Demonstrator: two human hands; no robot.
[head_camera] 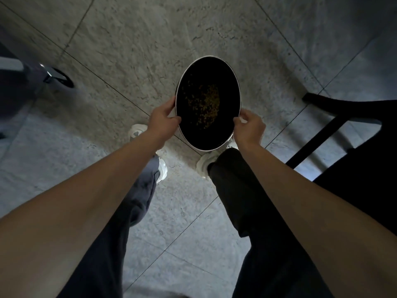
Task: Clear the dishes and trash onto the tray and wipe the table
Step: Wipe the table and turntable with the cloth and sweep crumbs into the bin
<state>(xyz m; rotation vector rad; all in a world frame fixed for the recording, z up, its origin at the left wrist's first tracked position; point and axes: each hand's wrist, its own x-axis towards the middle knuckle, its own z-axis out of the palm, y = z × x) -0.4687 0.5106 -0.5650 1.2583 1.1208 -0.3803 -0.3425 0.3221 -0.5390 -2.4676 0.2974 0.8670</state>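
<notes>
One round black dish with a thin white rim (208,103) at frame centre, held in the air over the grey stone-tile floor (133,46), tipped so its dark inside faces the camera; a patch of yellowish-brown crumbs (206,104) sits in it. Two bare hands hold it: left hand (164,120) on the dish's left edge, thumb over the rim, fingers closed around the edge; right hand (250,125) on the lower right edge, fingers curled onto the rim. Both forearms stretch straight out from the lower corners of the frame, converging on the dish. Below the dish, two white shoes (205,165) and two dark trouser legs (253,211). One black chair frame (322,127) at right; one metal furniture base (53,77) at upper left.
</notes>
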